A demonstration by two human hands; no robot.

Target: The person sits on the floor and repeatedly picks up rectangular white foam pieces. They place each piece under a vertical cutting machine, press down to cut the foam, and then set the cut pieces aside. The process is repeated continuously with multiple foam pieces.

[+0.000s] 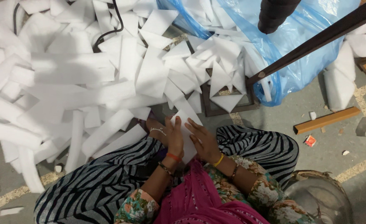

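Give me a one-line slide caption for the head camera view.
Seated on the floor, left hand and right hand hold a white foam piece beside a heap of foam offcuts.

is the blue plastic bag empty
No, the blue plastic bag holds white foam pieces spilling toward the hands.

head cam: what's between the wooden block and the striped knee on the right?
Bare grey floor in the head view; a small red scrap lies just below the wooden block, apart from the striped knee.

A grey concrete floor [274, 124] crossed by pale seams, strewn with white foam offcuts [66, 83], a blue plastic sheet [299, 49] and wooden blocks [326, 120].
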